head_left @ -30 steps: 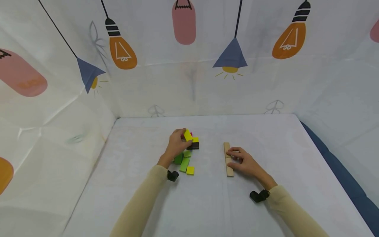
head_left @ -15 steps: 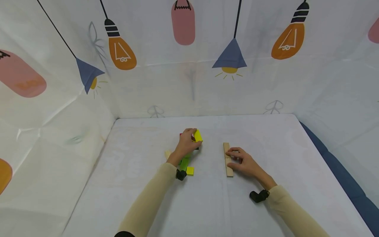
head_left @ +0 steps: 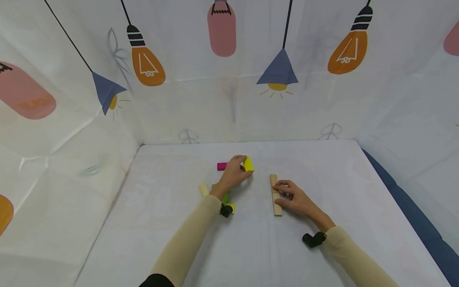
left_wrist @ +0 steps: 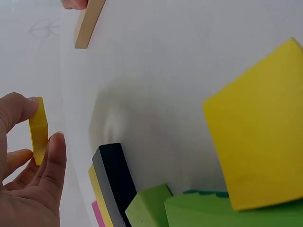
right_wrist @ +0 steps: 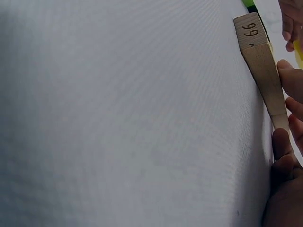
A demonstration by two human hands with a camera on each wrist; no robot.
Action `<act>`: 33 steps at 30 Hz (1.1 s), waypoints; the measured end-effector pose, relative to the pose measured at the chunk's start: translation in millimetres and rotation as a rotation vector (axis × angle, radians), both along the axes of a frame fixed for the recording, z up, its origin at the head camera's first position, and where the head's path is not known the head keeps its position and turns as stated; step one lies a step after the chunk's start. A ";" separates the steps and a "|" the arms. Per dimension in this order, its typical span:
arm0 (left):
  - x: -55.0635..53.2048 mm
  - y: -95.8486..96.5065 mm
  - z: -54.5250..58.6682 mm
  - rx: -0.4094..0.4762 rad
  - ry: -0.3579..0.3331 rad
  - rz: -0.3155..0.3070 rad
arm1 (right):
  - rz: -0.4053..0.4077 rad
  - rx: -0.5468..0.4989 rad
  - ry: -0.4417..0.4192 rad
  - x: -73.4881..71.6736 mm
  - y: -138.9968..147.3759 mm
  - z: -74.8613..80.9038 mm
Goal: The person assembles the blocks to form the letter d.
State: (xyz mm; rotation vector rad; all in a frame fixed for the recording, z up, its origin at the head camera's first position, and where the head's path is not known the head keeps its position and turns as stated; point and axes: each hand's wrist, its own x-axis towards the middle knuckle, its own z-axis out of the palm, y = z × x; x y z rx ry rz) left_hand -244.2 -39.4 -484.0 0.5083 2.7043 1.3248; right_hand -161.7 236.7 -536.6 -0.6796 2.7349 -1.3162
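My left hand [head_left: 234, 172] pinches a yellow block [head_left: 248, 164] between thumb and fingertips, to the right of a magenta block [head_left: 221, 166]. In the left wrist view that yellow block [left_wrist: 39, 130] stands on edge in the grip. Two plain wooden blocks [head_left: 273, 180] lie end to end in a line on the white table. Over their joint, my right hand [head_left: 295, 198] holds them with bent fingers and thumb. In the right wrist view, printed digits mark one wooden block's end [right_wrist: 252, 32], and a fingertip rests on its upper side.
Left of the wooden line lies a loose cluster: green blocks [left_wrist: 151, 205], a black block [left_wrist: 116, 175], another yellow block [left_wrist: 260, 132] and a pale wooden piece [head_left: 203, 189]. My left forearm covers part of it. A printed cloth wall [head_left: 229, 103] rises behind the table [head_left: 287, 259].
My left hand has carried the yellow block rightward, away from the cluster and toward the wooden line. The magenta block has come into fuller view. My right hand stays in place.
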 end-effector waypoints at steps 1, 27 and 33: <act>0.2 1.1 -0.2 -0.001 -0.005 -0.001 | 0.003 0.001 -0.001 0.1 -0.2 -0.3; -8.4 38.6 -7.4 -0.135 -0.044 -0.051 | 0.031 0.009 0.011 -2.5 -2.3 -2.6; -14.1 49.3 -17.2 -0.153 -0.007 -0.083 | 0.029 0.005 0.034 -4.0 -1.6 -3.2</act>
